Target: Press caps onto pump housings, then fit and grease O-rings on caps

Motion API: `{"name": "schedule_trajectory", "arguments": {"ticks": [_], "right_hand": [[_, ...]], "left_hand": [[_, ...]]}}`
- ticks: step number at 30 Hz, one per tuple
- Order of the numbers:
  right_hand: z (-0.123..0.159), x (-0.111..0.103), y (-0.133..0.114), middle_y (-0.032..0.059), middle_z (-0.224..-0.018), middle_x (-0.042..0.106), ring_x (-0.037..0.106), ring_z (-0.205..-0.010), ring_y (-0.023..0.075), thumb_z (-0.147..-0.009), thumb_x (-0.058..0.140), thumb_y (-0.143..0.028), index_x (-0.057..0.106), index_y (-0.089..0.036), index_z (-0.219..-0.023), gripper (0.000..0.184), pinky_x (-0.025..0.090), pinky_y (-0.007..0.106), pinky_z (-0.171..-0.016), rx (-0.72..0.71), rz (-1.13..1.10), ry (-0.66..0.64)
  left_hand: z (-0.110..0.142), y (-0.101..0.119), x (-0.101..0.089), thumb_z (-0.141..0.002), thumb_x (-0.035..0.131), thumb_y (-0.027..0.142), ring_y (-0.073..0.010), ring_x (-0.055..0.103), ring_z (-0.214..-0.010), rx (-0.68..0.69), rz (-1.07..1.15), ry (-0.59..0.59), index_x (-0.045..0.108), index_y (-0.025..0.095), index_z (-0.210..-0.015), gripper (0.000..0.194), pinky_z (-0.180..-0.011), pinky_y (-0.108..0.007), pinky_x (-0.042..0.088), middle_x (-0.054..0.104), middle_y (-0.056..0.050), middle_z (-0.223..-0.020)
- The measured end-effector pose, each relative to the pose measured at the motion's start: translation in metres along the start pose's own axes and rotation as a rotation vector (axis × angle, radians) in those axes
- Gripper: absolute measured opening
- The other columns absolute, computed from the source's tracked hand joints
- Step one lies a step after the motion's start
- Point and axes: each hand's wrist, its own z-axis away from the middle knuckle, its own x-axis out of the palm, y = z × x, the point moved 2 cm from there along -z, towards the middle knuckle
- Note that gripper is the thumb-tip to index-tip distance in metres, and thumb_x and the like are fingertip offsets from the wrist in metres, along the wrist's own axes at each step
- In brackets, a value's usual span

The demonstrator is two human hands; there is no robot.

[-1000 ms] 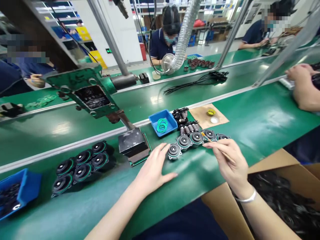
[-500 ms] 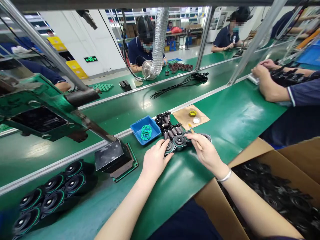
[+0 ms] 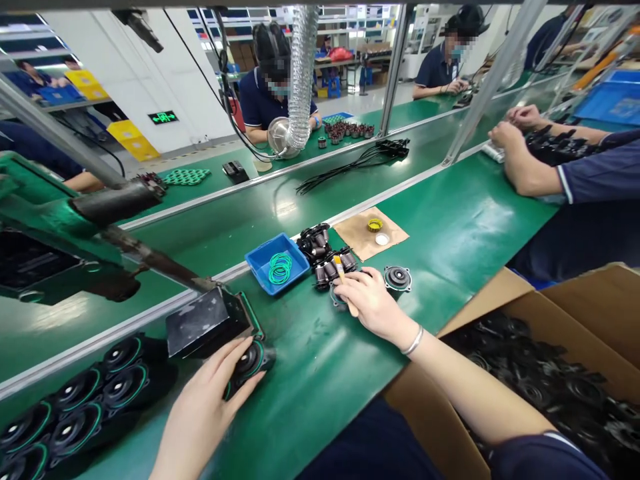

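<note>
My left hand (image 3: 213, 393) is closed around a round black housing (image 3: 250, 359) with a green ring, beside the black block of the press. A second one seems to be partly hidden under its fingers. My right hand (image 3: 370, 303) holds a small wooden-handled brush (image 3: 339, 265) between the fingers, bristles up. That hand also lies over another round housing (image 3: 338, 300), mostly covered by it; whether it grips this part I cannot tell. Just to its right stands a further black housing (image 3: 398, 277). Several dark cylindrical motor-like parts (image 3: 327, 267) stand behind the brush.
A blue tray (image 3: 255, 270) holds green rings (image 3: 280, 268). Brown cardboard (image 3: 355, 247) carries a yellow cap (image 3: 375, 225) and a white dish (image 3: 382, 239). Housings (image 3: 75, 427) stand at left near the green press (image 3: 40, 200). A box (image 3: 590, 300) of black parts is at right; co-workers sit around.
My left hand has moved left and nearer, bringing a housing beside the press block. My right hand has shifted left with the brush, now over the remaining housings. The view has turned slightly right.
</note>
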Motion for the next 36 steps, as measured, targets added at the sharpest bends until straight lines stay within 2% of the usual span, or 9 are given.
{"name": "schedule_trajectory", "arguments": {"ticks": [3, 7, 13, 16, 18, 21, 26, 31, 36], "right_hand": [[0.0, 0.001, -0.007, 0.0021, -0.12, 0.066, 0.057, -0.114, 0.0172, -0.097, 0.044, -0.017, 0.059, -0.024, -0.11, 0.021, 0.033, 0.042, -0.106, -0.022, -0.035, 0.008], [-0.003, -0.007, -0.004, 0.0061, -0.124, 0.064, 0.054, -0.121, 0.0176, -0.099, 0.042, -0.02, 0.057, -0.023, -0.116, 0.024, 0.04, 0.041, -0.106, 0.032, -0.084, 0.092], [0.004, -0.008, 0.008, 0.0085, -0.122, 0.064, 0.059, -0.115, 0.0176, -0.099, 0.04, -0.021, 0.056, -0.02, -0.121, 0.027, 0.05, 0.039, -0.099, 0.108, -0.108, 0.123], [0.014, -0.003, 0.005, 0.0084, -0.127, 0.062, 0.059, -0.118, 0.0168, -0.099, 0.041, -0.02, 0.056, -0.021, -0.12, 0.026, 0.049, 0.039, -0.102, 0.089, -0.132, 0.11], [0.023, -0.001, -0.002, 0.0099, -0.129, 0.06, 0.058, -0.12, 0.0169, -0.099, 0.041, -0.018, 0.054, -0.02, -0.122, 0.027, 0.049, 0.04, -0.103, 0.083, -0.164, 0.112], [0.034, 0.0, -0.023, 0.0112, -0.131, 0.059, 0.057, -0.123, 0.0173, -0.097, 0.042, -0.015, 0.051, -0.02, -0.125, 0.03, 0.049, 0.041, -0.104, 0.057, -0.242, 0.098], [0.044, 0.011, -0.083, 0.0083, -0.133, 0.058, 0.053, -0.129, 0.0173, -0.095, 0.044, -0.01, 0.05, -0.024, -0.125, 0.033, 0.047, 0.04, -0.108, 0.069, -0.472, 0.028], [0.038, 0.035, -0.143, 0.0071, -0.136, 0.056, 0.051, -0.133, 0.0145, -0.098, 0.037, -0.012, 0.048, -0.025, -0.123, 0.03, 0.045, 0.036, -0.112, 0.154, -0.775, -0.004], [0.03, 0.058, -0.17, 0.0077, -0.14, 0.052, 0.045, -0.138, 0.0178, -0.101, 0.033, -0.019, 0.046, -0.025, -0.12, 0.023, 0.034, 0.051, -0.119, 0.289, -0.987, 0.062]], "left_hand": [[0.003, 0.005, -0.012, -0.094, 0.053, 0.047, -0.0326, 0.065, -0.112, 0.02, -0.056, 0.084, 0.047, 0.023, -0.138, 0.051, -0.096, -0.049, 0.054, 0.064, -0.014, -0.126], [-0.012, 0.046, -0.014, -0.089, 0.064, 0.036, -0.0343, 0.056, -0.126, 0.032, 0.027, 0.124, 0.042, 0.022, -0.142, 0.059, -0.104, -0.052, 0.049, 0.057, -0.016, -0.134], [-0.079, 0.105, 0.04, -0.083, 0.072, 0.034, -0.0338, 0.04, -0.141, 0.141, 0.328, -0.084, 0.027, 0.013, -0.146, 0.081, -0.111, -0.05, 0.045, 0.036, -0.024, -0.152], [-0.108, 0.115, 0.058, -0.079, 0.076, 0.025, -0.0337, 0.048, -0.134, 0.142, 0.33, -0.118, 0.037, 0.013, -0.139, 0.072, -0.107, -0.05, 0.048, 0.049, -0.022, -0.14], [-0.111, 0.117, 0.058, -0.079, 0.077, 0.024, -0.0317, 0.056, -0.122, 0.133, 0.296, -0.144, 0.045, 0.013, -0.132, 0.062, -0.101, -0.047, 0.052, 0.058, -0.017, -0.128], [-0.087, 0.116, 0.046, -0.079, 0.077, 0.034, -0.0307, 0.06, -0.111, 0.143, 0.253, -0.162, 0.05, 0.012, -0.126, 0.059, -0.091, -0.044, 0.057, 0.062, -0.015, -0.12], [-0.007, 0.101, 0.021, -0.08, 0.075, 0.038, -0.0306, 0.062, -0.11, 0.083, 0.249, -0.1, 0.043, 0.015, -0.135, 0.067, -0.089, -0.044, 0.058, 0.063, -0.015, -0.118], [0.068, 0.067, 0.008, -0.082, 0.072, 0.044, -0.031, 0.064, -0.112, -0.141, 0.307, 0.092, 0.023, 0.019, -0.15, 0.087, -0.093, -0.046, 0.056, 0.064, -0.017, -0.121], [0.099, 0.05, 0.001, -0.086, 0.069, 0.042, -0.0287, 0.066, -0.106, -0.274, 0.304, 0.281, 0.017, 0.021, -0.152, 0.087, -0.09, -0.046, 0.057, 0.066, -0.014, -0.115]]}}
